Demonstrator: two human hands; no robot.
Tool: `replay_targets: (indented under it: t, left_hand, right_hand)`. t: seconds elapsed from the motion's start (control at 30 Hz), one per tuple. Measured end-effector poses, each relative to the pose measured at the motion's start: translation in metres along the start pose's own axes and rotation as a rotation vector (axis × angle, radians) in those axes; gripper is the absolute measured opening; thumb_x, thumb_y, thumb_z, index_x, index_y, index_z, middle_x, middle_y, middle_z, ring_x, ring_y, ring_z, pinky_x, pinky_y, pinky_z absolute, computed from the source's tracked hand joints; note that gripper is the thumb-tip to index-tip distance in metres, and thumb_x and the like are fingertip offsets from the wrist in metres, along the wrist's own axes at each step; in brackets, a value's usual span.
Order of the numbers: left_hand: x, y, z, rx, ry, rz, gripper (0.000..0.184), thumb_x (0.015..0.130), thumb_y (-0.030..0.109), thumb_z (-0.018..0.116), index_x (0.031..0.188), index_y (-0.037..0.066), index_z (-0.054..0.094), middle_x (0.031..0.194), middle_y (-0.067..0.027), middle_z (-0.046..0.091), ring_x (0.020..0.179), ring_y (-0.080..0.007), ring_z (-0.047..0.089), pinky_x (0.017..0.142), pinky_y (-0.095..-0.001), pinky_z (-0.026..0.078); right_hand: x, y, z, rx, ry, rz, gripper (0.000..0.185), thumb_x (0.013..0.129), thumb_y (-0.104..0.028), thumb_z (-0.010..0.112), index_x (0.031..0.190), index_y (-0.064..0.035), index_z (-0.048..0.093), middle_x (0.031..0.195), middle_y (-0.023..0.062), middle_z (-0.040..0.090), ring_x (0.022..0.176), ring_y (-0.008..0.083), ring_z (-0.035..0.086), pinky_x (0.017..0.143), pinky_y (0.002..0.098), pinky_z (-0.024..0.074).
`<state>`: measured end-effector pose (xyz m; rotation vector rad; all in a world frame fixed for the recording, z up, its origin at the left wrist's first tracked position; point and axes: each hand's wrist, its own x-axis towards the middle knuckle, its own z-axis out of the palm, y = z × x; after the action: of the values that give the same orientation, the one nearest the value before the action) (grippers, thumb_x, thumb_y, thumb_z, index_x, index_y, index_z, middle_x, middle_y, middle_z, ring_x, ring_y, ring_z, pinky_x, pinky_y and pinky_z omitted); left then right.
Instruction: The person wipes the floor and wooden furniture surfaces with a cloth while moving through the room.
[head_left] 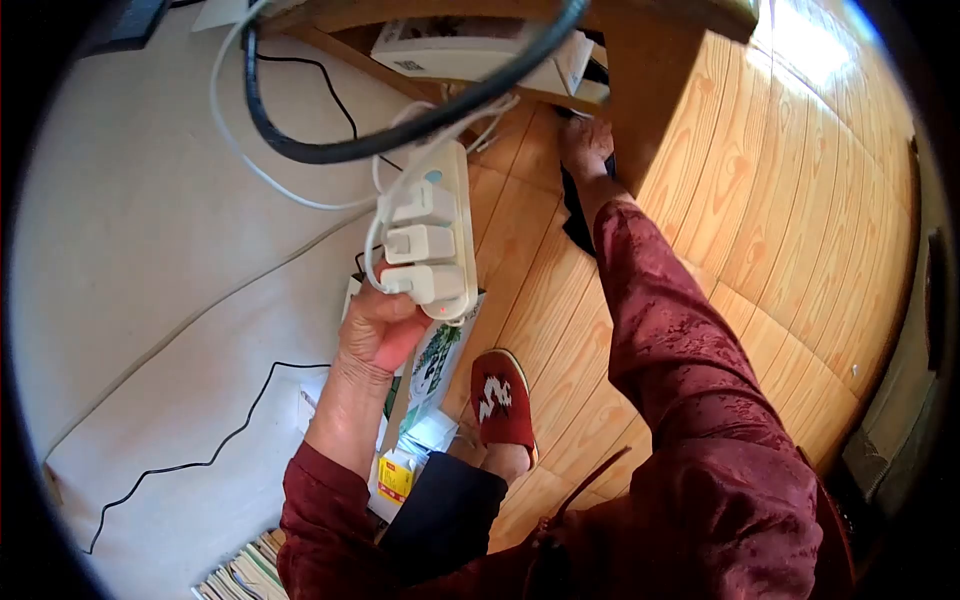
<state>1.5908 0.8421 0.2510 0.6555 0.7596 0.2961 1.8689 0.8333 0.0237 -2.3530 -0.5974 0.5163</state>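
A white power strip point(458, 215) hangs at a slant near the wall, with several white plugs in its sockets. My left hand point(385, 325) grips its lower end, close to the lowest plug point(422, 284). A small red light shows at that end. White cables and a thick black cable point(330, 150) loop over and around the strip. My right hand point(588, 145) reaches far forward beside the wooden furniture leg point(655, 90), near something dark. Its fingers are mostly hidden, so what it holds, if anything, cannot be made out.
White boxes point(460, 50) sit inside the wooden furniture. Below the strip stands a printed carton point(435, 365), with a yellow packet point(395, 478) nearby. A foot in a red slipper point(502, 398) is on the wood-patterned floor. Thin cables run along the wall at left.
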Motion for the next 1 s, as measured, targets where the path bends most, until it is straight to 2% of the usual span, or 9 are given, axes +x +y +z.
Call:
replay_targets:
  t: [0.1, 0.23, 0.37, 0.57, 0.67, 0.7, 0.77, 0.97, 1.0]
  left_hand:
    - [-0.002, -0.004, -0.008, -0.009, -0.001, -0.015, 0.078, 0.057, 0.005, 0.078, 0.130, 0.006, 0.051, 0.120, -0.0091, 0.061, 0.113, -0.0284, 0.058, 0.102, -0.0445, 0.044]
    - [-0.003, -0.014, -0.005, 0.023, 0.048, 0.011, 0.077, 0.053, 0.006, 0.075, 0.128, 0.005, 0.053, 0.121, -0.0116, 0.061, 0.115, -0.0315, 0.057, 0.105, -0.0478, 0.041]
    - [-0.002, -0.023, -0.008, 0.006, 0.066, -0.038, 0.079, 0.055, 0.002, 0.074, 0.130, 0.004, 0.051, 0.122, -0.0112, 0.061, 0.116, -0.0310, 0.057, 0.105, -0.0460, 0.042]
    - [0.003, -0.029, -0.018, -0.033, 0.055, -0.071, 0.080, 0.059, 0.001, 0.075, 0.133, 0.003, 0.047, 0.120, -0.0098, 0.062, 0.112, -0.0282, 0.059, 0.101, -0.0434, 0.044]
    - [0.009, -0.036, -0.019, -0.043, 0.034, -0.028, 0.075, 0.061, 0.002, 0.074, 0.131, 0.003, 0.049, 0.119, -0.0098, 0.062, 0.111, -0.0283, 0.060, 0.100, -0.0434, 0.045]
    - [0.011, -0.040, -0.017, -0.045, 0.032, -0.023, 0.073, 0.061, 0.002, 0.074, 0.131, 0.003, 0.049, 0.119, -0.0098, 0.062, 0.110, -0.0282, 0.060, 0.100, -0.0433, 0.046]
    - [0.019, -0.049, -0.019, -0.026, 0.030, -0.022, 0.068, 0.064, 0.004, 0.073, 0.128, 0.003, 0.051, 0.117, -0.0098, 0.062, 0.110, -0.0283, 0.060, 0.099, -0.0445, 0.045]
    - [0.055, -0.095, -0.034, 0.021, 0.149, -0.008, 0.065, 0.069, 0.009, 0.075, 0.129, 0.005, 0.050, 0.119, -0.0090, 0.060, 0.112, -0.0280, 0.057, 0.098, -0.0472, 0.046]
    - [0.062, -0.102, -0.030, -0.021, 0.179, 0.008, 0.054, 0.071, 0.001, 0.069, 0.123, 0.006, 0.054, 0.109, -0.0071, 0.063, 0.101, -0.0267, 0.062, 0.089, -0.0458, 0.051]
  right_hand:
    - [0.005, -0.013, 0.015, -0.204, -0.050, -0.020, 0.031, 0.092, -0.020, 0.048, 0.118, -0.0063, 0.056, 0.119, 0.0173, 0.061, 0.103, 0.0370, 0.061, 0.089, 0.0478, 0.0477]
    - [0.010, 0.014, 0.088, -0.419, 0.161, -0.963, 0.035, 0.089, -0.012, 0.048, 0.124, -0.0110, 0.055, 0.121, 0.0177, 0.059, 0.116, 0.0354, 0.054, 0.100, 0.0443, 0.0414]
    - [0.038, 0.019, 0.061, -0.142, -0.148, -0.708, 0.033, 0.090, -0.011, 0.047, 0.120, -0.0116, 0.060, 0.119, 0.0201, 0.058, 0.119, 0.0370, 0.049, 0.093, 0.0486, 0.0445]
    - [0.014, -0.005, -0.001, -0.442, 0.129, -0.008, 0.041, 0.092, -0.018, 0.044, 0.130, -0.0038, 0.051, 0.130, 0.0206, 0.053, 0.122, 0.0387, 0.049, 0.097, 0.0507, 0.0424]
    - [-0.021, -0.006, 0.020, -0.746, 0.092, -0.178, 0.047, 0.094, -0.022, 0.042, 0.135, 0.0002, 0.046, 0.136, 0.0208, 0.050, 0.124, 0.0395, 0.049, 0.099, 0.0518, 0.0413]
    - [-0.022, 0.021, 0.056, -0.595, 0.192, -0.386, 0.046, 0.093, -0.020, 0.041, 0.135, -0.0028, 0.046, 0.141, 0.0228, 0.043, 0.135, 0.0409, 0.034, 0.106, 0.0554, 0.0309]
    - [-0.061, 0.041, 0.086, -0.423, 0.103, -0.616, 0.049, 0.089, -0.024, 0.043, 0.134, -0.0046, 0.048, 0.142, 0.0271, 0.038, 0.136, 0.0435, 0.030, 0.106, 0.0602, 0.0258]
    - [-0.176, 0.099, 0.011, -0.199, -0.333, -1.109, 0.038, 0.085, -0.021, 0.050, 0.121, -0.0139, 0.059, 0.135, 0.0176, 0.046, 0.133, 0.0358, 0.035, 0.114, 0.0511, 0.0194]
    - [-0.181, 0.115, -0.008, -0.202, -0.353, -1.133, 0.040, 0.082, -0.020, 0.053, 0.121, -0.0140, 0.059, 0.134, 0.0167, 0.047, 0.132, 0.0354, 0.037, 0.114, 0.0504, 0.0209]
